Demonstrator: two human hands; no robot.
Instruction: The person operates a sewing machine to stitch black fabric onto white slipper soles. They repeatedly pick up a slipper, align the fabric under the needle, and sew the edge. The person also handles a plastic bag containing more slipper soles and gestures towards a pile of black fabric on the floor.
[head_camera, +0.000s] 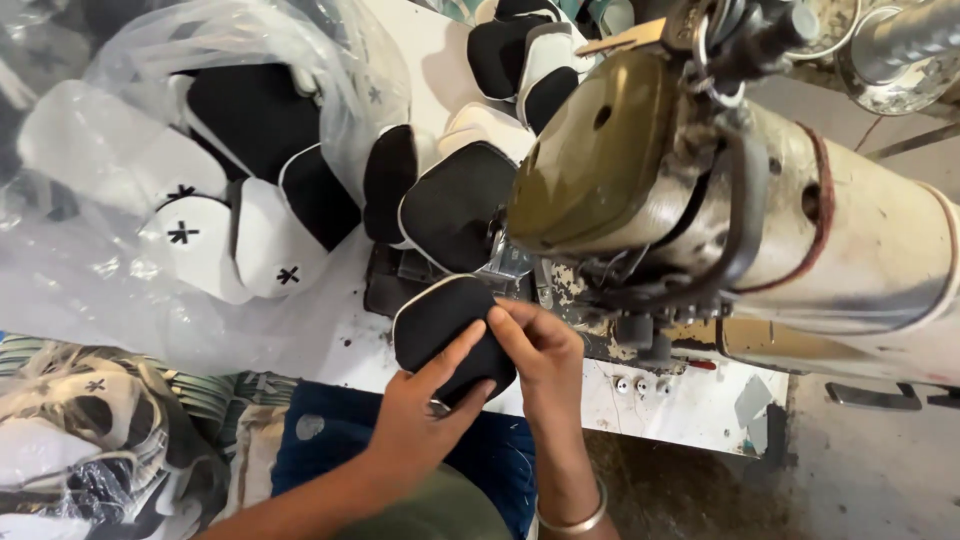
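Both hands hold one black padded fabric piece with a white piped edge (437, 318) just in front of the sewing machine's needle area (508, 262). My left hand (425, 415) grips its near edge, thumb on top. My right hand (537, 345) pinches its right edge with the fingertips, a metal bangle on the wrist. A chain of similar black-and-white pieces (455, 200) trails away behind the needle.
A worn cream industrial sewing machine (800, 230) fills the right half. A clear plastic bag (120, 250) of black-and-white pieces lies at the left on the white table (690, 400). More bagged pieces (80, 440) sit low at the left.
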